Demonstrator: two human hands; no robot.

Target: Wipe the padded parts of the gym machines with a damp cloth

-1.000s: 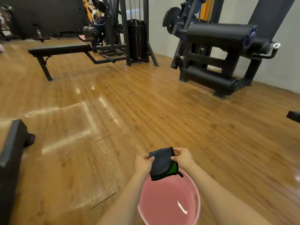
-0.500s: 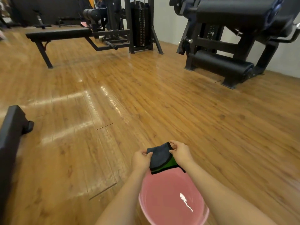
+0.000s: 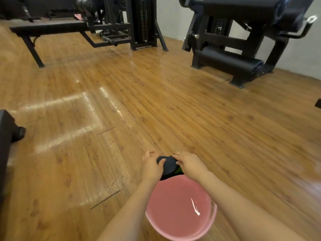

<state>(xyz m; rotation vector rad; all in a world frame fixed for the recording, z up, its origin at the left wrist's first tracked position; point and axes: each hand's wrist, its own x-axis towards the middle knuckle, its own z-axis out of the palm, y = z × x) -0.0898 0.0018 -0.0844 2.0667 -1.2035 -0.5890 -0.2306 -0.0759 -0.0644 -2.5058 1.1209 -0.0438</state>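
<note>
Now, in the head view, my two hands have closed in on the cloth (image 3: 168, 164) over the far rim of the pink bucket (image 3: 180, 228). Half a second back it hung as a flat folded square pinched by its top corners; here it is bunched into a dark lump with only a sliver of green edge showing. My left hand (image 3: 151, 166) curls round its left end, thumb on top, and my right hand (image 3: 189, 163) grips the right end, fingers wrapped over it. I read that as the start of a wring, so the cloth is being brought to damp rather than dripping before any wiping begins. No water is visibly falling, and I cannot tell how wet it is.

The view has also tipped down and crept forward. The machine with the two thick black roller pads (image 3: 231, 62) sits at two o'clock, larger than before, with bare wooden floor (image 3: 156, 101) between it and the bucket. The long flat bench (image 3: 48, 28) lies at eleven o'clock, and a black padded edge (image 3: 7, 129) pokes in at nine o'clock. No pad has been touched yet; the roller machine looks the likeliest first stop.
</note>
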